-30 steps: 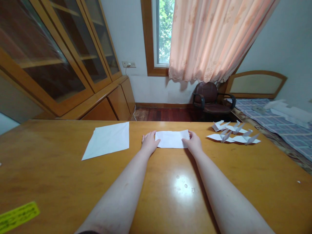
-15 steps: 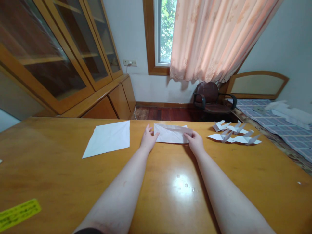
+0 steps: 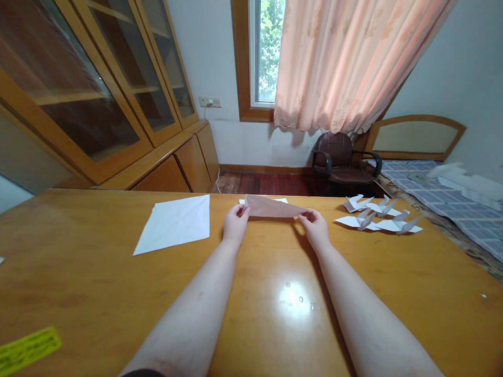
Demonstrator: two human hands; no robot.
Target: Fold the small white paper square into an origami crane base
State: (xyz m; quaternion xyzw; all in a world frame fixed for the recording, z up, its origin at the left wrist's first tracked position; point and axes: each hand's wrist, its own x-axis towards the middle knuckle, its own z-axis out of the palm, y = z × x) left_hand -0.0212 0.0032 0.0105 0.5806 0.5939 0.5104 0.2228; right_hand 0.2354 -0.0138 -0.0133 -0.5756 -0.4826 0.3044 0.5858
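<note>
Between my hands, near the table's far edge, a white sheet of paper [image 3: 273,206] is raised and tilted, its near face in shade. My left hand [image 3: 235,224] pinches its left corner between thumb and fingers. At the opposite end, my right hand [image 3: 315,226] grips the pointed right corner. Behind it, slivers of white paper show at the far edge; whether they belong to the same sheet I cannot tell. Left of my hands another white sheet [image 3: 176,225] lies flat with a faint diagonal crease.
Several folded paper cranes [image 3: 377,214] stand on the wooden table [image 3: 259,324] to the right. A yellow label [image 3: 29,350] lies at the near left. Beyond the table are a glass-door cabinet [image 3: 118,78], an office chair [image 3: 340,157] and a bed [image 3: 432,193].
The paper between my hands has been lifted and tilted, so a shaded face shows. My left hand has moved slightly left and closed on its corner; my right hand still grips the right end.
</note>
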